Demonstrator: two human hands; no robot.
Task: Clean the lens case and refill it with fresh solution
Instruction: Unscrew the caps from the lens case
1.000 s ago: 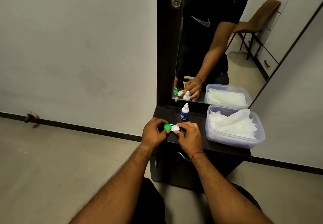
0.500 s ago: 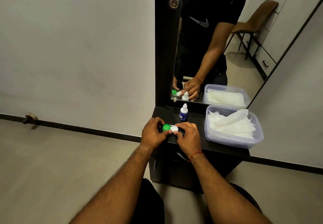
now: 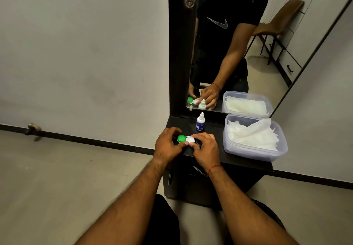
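Note:
The lens case point(image 3: 185, 139) lies on the dark shelf point(image 3: 214, 130), with a green cap on its left half and a white cap on its right half. My left hand point(image 3: 166, 145) curls its fingers round the green end. My right hand point(image 3: 205, 147) grips the white end, its fingertips on that cap. Just behind the case stands a small white solution bottle point(image 3: 200, 121) with a blue label, upright and capped.
A clear plastic tub point(image 3: 254, 152) holding white tissues stands on the right of the shelf. A mirror point(image 3: 229, 44) rises behind the shelf and reflects my hands. Drawer handles show below the shelf's front edge. Bare floor lies to the left.
Both hands have stayed on the lens case; only the fingers have shifted a little. The camera view has drifted slightly.

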